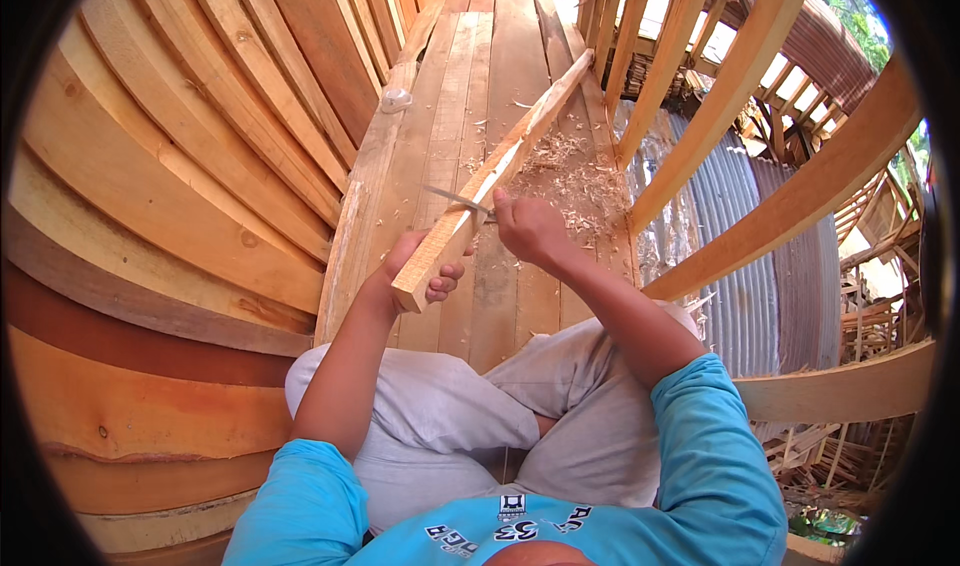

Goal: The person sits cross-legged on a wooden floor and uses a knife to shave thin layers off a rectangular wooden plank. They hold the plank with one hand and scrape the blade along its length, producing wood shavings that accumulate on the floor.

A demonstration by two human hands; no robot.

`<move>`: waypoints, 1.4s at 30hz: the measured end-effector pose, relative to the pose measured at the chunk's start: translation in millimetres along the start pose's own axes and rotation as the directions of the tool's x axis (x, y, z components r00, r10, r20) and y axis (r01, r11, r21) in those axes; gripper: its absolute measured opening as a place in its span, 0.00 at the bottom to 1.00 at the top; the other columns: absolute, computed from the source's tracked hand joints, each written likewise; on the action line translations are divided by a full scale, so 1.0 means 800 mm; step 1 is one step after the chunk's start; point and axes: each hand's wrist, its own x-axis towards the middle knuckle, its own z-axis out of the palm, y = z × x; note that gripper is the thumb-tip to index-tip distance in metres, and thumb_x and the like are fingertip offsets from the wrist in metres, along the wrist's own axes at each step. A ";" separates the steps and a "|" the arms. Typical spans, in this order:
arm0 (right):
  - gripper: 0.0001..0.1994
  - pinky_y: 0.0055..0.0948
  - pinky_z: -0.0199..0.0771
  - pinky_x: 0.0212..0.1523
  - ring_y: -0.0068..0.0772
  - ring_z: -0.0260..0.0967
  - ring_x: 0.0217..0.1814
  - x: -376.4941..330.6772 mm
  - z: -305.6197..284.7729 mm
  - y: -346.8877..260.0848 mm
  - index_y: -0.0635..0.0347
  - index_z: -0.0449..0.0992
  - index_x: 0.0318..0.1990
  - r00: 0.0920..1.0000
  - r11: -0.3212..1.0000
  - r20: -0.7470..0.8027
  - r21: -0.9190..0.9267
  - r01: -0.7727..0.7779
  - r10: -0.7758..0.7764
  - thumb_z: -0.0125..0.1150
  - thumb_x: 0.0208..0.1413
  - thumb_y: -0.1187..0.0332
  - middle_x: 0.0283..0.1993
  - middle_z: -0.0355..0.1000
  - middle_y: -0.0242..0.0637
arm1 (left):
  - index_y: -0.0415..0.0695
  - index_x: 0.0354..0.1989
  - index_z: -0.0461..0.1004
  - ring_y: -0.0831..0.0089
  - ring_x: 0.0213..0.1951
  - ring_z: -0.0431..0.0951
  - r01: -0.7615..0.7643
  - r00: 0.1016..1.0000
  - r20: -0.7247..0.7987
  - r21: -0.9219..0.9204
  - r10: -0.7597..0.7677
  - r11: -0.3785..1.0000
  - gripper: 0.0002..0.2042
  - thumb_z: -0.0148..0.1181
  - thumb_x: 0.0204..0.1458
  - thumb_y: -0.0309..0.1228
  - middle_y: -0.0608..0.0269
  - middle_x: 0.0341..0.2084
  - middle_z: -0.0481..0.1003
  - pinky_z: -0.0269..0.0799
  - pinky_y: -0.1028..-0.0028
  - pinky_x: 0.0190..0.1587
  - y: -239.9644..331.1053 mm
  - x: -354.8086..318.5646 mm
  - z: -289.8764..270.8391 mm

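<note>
My left hand (pixel 418 269) grips the near end of a long pale wooden stick (pixel 500 166), which slants away to the upper right across the plank floor. My right hand (pixel 530 228) is closed on the handle of a knife (pixel 452 199). Its thin grey blade lies across the stick's left edge, just beyond my left hand. Pale wood shavings (pixel 570 176) lie scattered on the boards to the right of the stick. I sit cross-legged in light grey trousers and a blue shirt.
Curved wooden hull planks (pixel 180 196) rise on the left. Slanted wooden ribs (pixel 720 116) stand on the right, with corrugated metal sheets (pixel 760 236) behind them. The plank floor (pixel 500 56) runs ahead. A small whitish lump (pixel 396 99) rests on the left floor beam.
</note>
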 end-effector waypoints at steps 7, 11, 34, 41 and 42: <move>0.27 0.54 0.73 0.29 0.62 0.72 0.23 -0.008 0.014 -0.009 0.65 0.76 0.17 0.990 0.992 -0.106 -0.089 0.084 -0.094 0.43 0.64 0.56 0.18 0.71 0.55 | 0.40 0.48 0.69 0.74 0.13 0.69 0.017 0.974 -0.223 0.203 0.029 0.979 0.21 0.36 0.66 0.45 0.62 0.18 0.68 0.66 0.75 0.14 -0.029 -0.005 0.020; 0.27 0.54 0.73 0.29 0.61 0.71 0.22 0.031 0.000 0.052 0.65 0.75 0.17 0.964 0.982 -0.237 -0.175 0.076 -0.117 0.43 0.63 0.57 0.18 0.70 0.55 | 0.40 0.47 0.69 0.73 0.13 0.70 0.003 0.981 -0.192 0.127 0.022 0.992 0.20 0.36 0.66 0.44 0.62 0.17 0.68 0.66 0.74 0.14 -0.028 -0.009 0.030; 0.25 0.50 0.74 0.26 0.55 0.73 0.21 -0.022 0.016 -0.039 0.63 0.77 0.17 0.997 0.979 0.005 -0.190 0.078 -0.078 0.44 0.63 0.59 0.18 0.72 0.52 | 0.42 0.48 0.69 0.74 0.13 0.69 0.014 0.991 -0.134 0.065 -0.005 0.998 0.22 0.38 0.65 0.49 0.63 0.19 0.68 0.66 0.74 0.14 -0.026 -0.022 0.001; 0.26 0.49 0.74 0.26 0.55 0.72 0.21 -0.016 0.012 -0.050 0.63 0.77 0.17 0.997 0.983 -0.052 -0.178 0.049 -0.059 0.43 0.64 0.59 0.18 0.72 0.50 | 0.42 0.48 0.69 0.73 0.13 0.70 -0.011 0.989 -0.146 0.123 0.029 0.992 0.21 0.38 0.66 0.46 0.62 0.17 0.68 0.67 0.73 0.14 -0.021 -0.020 -0.012; 0.26 0.49 0.74 0.26 0.55 0.72 0.21 -0.020 0.016 -0.046 0.63 0.77 0.17 0.994 0.977 -0.007 -0.187 0.102 -0.105 0.43 0.64 0.59 0.18 0.72 0.50 | 0.42 0.48 0.69 0.73 0.13 0.69 -0.014 0.986 -0.162 0.118 0.033 0.993 0.21 0.37 0.65 0.46 0.62 0.17 0.68 0.67 0.73 0.14 -0.021 -0.021 -0.007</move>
